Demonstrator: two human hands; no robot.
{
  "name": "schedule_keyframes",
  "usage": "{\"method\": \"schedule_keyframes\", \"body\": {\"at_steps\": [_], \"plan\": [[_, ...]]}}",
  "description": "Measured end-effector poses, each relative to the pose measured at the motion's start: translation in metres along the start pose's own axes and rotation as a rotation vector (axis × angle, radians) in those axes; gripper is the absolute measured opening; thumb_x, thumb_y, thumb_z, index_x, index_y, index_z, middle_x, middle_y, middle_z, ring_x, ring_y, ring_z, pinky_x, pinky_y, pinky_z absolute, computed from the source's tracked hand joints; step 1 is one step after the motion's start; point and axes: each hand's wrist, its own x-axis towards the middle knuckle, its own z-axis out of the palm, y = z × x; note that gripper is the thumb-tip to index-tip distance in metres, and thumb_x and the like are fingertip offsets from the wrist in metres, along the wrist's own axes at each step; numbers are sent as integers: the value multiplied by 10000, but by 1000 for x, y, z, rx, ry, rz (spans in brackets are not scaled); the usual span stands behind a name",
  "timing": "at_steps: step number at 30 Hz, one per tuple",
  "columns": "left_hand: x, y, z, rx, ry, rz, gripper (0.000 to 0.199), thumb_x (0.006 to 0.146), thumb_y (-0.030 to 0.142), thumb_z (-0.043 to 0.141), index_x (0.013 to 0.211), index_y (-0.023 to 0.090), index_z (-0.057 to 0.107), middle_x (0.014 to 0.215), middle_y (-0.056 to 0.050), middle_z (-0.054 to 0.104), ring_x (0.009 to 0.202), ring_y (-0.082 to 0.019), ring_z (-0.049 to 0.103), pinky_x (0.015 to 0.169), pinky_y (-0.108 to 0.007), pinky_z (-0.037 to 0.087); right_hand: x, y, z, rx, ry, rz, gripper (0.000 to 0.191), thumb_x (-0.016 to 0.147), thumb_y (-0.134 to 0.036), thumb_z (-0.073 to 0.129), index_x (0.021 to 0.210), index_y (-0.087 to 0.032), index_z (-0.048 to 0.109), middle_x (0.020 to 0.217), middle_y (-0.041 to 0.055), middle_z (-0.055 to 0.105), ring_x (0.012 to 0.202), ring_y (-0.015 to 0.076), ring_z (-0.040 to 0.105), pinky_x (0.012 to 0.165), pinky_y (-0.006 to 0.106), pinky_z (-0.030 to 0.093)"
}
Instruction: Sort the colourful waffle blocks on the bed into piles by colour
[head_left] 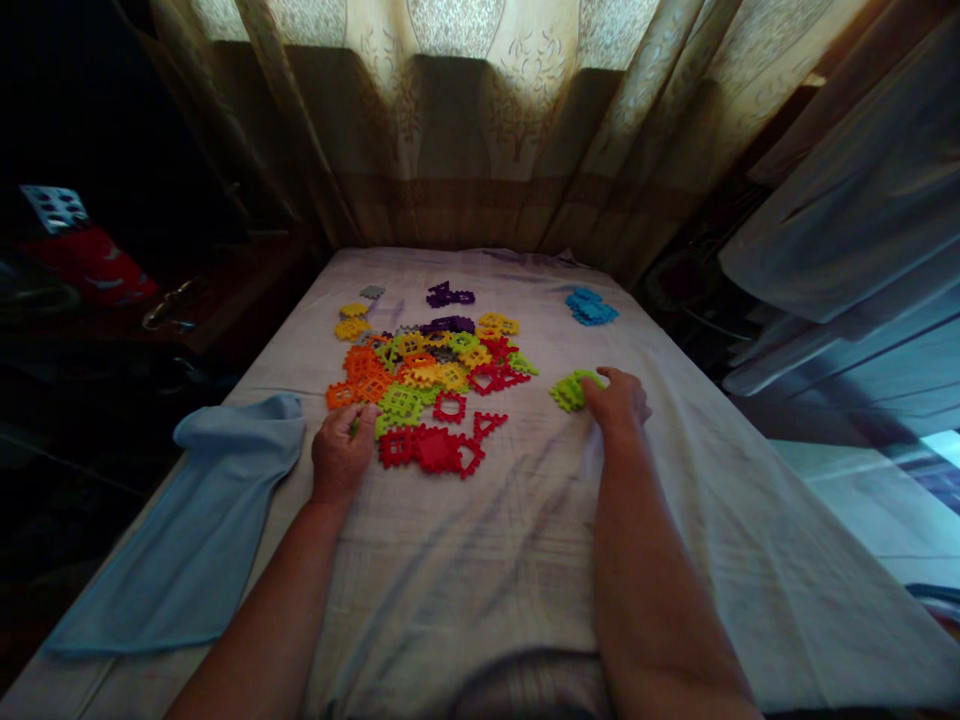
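A mixed pile of toothed plastic pieces, with orange pieces (365, 372), yellow pieces (450, 376) and green ones, lies mid-table. Red pieces (435, 449) are spread at its near side. My left hand (343, 450) is closed at the pile's near left corner, pinching a green piece (355, 426) that is mostly hidden by the fingers. On the right, my right hand (619, 398) has its thumb and fingers apart, its thumb touching a small green stack (570, 390). Blue pieces (591, 306) lie beyond it, and purple pieces (450, 295) lie behind the pile.
A light blue cloth (217, 510) lies along the table's left side. Patterned curtains (480, 130) hang behind the far edge. Grey fabric (847, 220) hangs at the right. A red item (94, 268) stands on dark furniture at the left.
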Motion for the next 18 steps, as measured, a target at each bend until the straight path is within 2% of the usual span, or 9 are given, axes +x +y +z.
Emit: {"method": "schedule_keyframes", "body": {"at_steps": [4, 8, 10, 13, 18], "plan": [[1, -4, 0, 120, 9, 14, 327, 888, 395, 469, 1025, 184, 678, 1065, -103, 737, 1028, -252, 661, 955, -381, 481, -19, -30, 2, 99, 28, -249, 363, 829, -324, 593, 1136, -188, 730, 1236, 149, 661, 1153, 322, 587, 1006, 521, 442], [-4, 0, -5, 400, -123, -58, 477, 847, 413, 545, 1246, 160, 614, 1294, -163, 650, 1219, -332, 571, 1092, -505, 363, -52, -67, 9, 128, -61, -542, 307, 863, -289, 567, 1093, -184, 740, 1162, 122, 707, 1097, 274, 615, 993, 428, 450], [-7, 2, -8, 478, -185, -75, 527, 840, 431, 573, 1296, 167, 588, 1298, -162, 643, 1234, -337, 557, 1109, -509, 341, -73, -84, 13, 120, -130, -662, 286, 885, -297, 562, 1084, -201, 743, 1162, 111, 712, 1098, 263, 615, 992, 409, 445], [-8, 3, -13, 510, -231, -81, 526, 849, 442, 574, 1301, 172, 592, 1268, -157, 651, 1204, -331, 572, 1089, -484, 370, -99, -100, 18, 113, -221, -790, 265, 901, -283, 565, 1082, -213, 745, 1172, 100, 714, 1110, 254, 613, 997, 400, 441], [-4, 1, -17, 446, -215, -82, 494, 814, 404, 617, 1252, 175, 636, 1204, -151, 663, 1129, -343, 601, 1021, -497, 444, -120, -109, 23, 117, -283, -876, 225, 889, -254, 602, 1043, -210, 759, 1178, 99, 719, 1117, 268, 616, 1007, 418, 440]]}}
